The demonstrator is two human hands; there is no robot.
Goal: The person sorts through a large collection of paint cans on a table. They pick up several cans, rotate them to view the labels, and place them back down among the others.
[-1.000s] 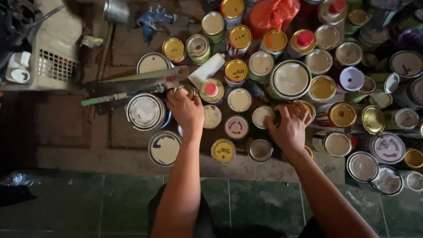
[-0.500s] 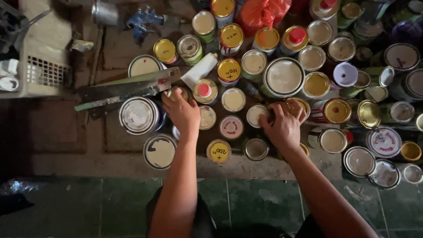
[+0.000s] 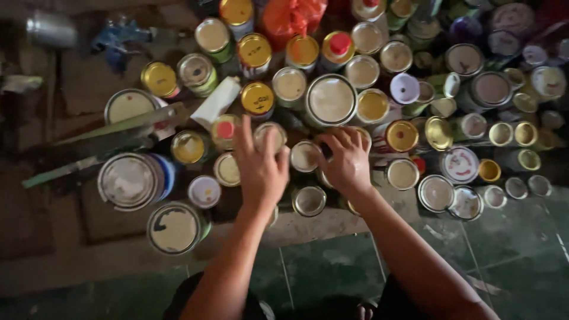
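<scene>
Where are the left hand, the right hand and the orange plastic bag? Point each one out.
left hand [image 3: 261, 169], head view, on the back of the hand.
right hand [image 3: 347, 160], head view, on the back of the hand.
orange plastic bag [image 3: 290, 15], head view, on its crumpled middle.

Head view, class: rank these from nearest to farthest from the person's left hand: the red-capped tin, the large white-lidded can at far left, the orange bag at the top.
From the left hand:
1. Red-capped tin, just beyond the fingers, slightly left.
2. Large white-lidded can, far left.
3. Orange bag, top edge.
</scene>
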